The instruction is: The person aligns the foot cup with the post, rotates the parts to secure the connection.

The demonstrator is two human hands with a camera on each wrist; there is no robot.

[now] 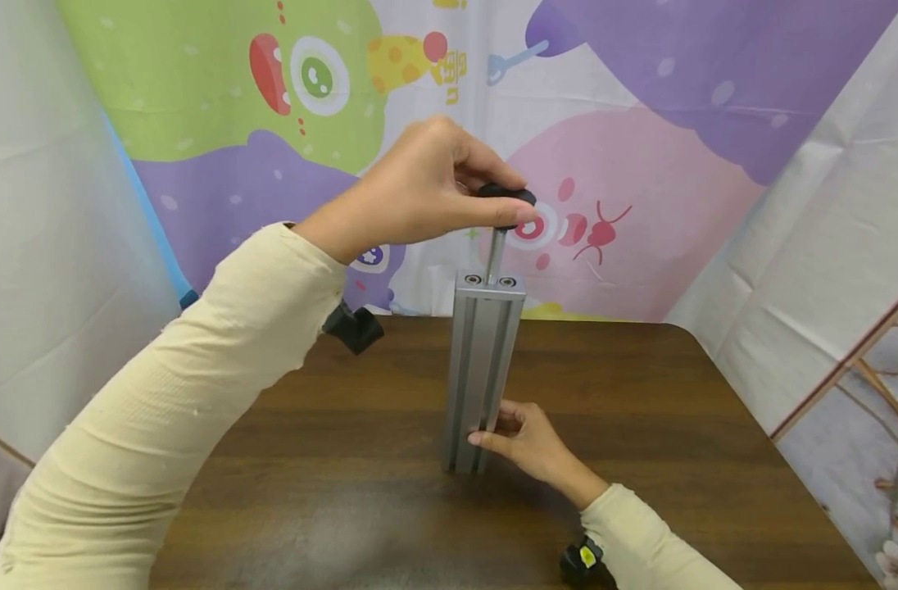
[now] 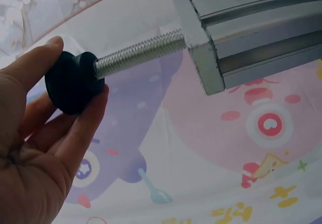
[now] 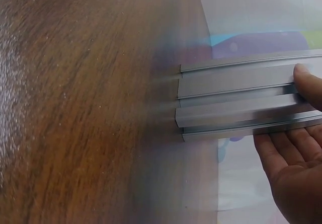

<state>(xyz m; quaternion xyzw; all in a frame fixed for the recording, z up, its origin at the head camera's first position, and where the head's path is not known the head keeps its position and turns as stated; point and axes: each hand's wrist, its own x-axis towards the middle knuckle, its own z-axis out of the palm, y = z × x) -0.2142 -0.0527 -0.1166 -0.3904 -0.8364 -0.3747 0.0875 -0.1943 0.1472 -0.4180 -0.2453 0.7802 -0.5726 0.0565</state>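
Note:
A silver slotted aluminium profile (image 1: 484, 369) stands upright, its lower end at the tabletop. A metal plate (image 2: 205, 65) caps its top, with a bolt on either side of a threaded rod (image 2: 141, 53). That rod belongs to a levelling foot (image 2: 70, 83) with a round black base, which sits well above the plate. My left hand (image 1: 427, 184) pinches the base between thumb and fingers. Low on the profile, my right hand (image 1: 530, 442) grips it, thumb on the front face and fingers along the right side (image 3: 292, 163). The rod's lower part is hidden inside the profile.
The brown wooden table (image 1: 331, 492) has its back edge just behind the profile. A cartoon-printed curtain (image 1: 604, 164) hangs behind it, and pale cloth panels (image 1: 795, 213) flank both sides. Black camera mounts (image 1: 356, 328) sit at both wrists.

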